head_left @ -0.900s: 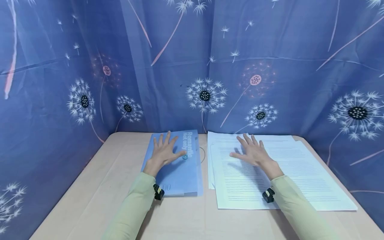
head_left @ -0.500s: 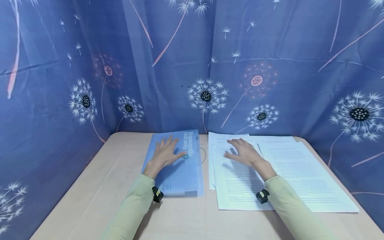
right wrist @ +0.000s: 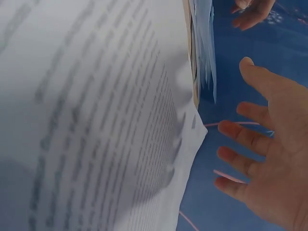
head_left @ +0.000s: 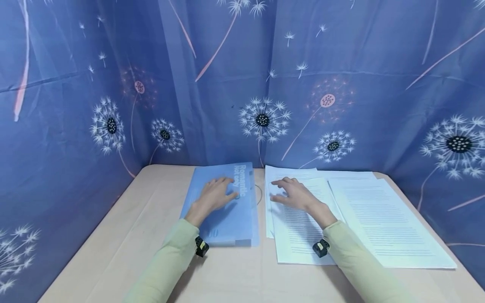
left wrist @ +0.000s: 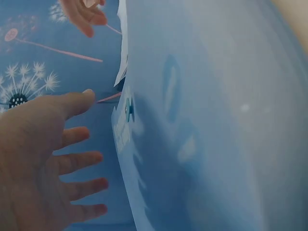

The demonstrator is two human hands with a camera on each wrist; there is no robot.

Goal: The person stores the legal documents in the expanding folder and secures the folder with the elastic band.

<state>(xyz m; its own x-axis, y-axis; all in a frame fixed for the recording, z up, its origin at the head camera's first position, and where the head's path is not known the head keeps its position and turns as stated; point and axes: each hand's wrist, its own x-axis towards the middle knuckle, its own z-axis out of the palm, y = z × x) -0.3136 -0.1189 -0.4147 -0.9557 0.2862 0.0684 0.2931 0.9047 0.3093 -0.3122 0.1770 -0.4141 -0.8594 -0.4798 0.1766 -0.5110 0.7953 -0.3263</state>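
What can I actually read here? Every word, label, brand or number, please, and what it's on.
"Romantic": pale letters running sideways on the blue folder.
"Not only": smaller letters alongside it, on the same folder.
Small marks low on the folder: too blurred to read.
Printed sheets: many lines of text, too small in the head view and too blurred in the right wrist view to read.
I can make out no brand or number.

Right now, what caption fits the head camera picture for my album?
Left hand above the folder, right hand above the papers.
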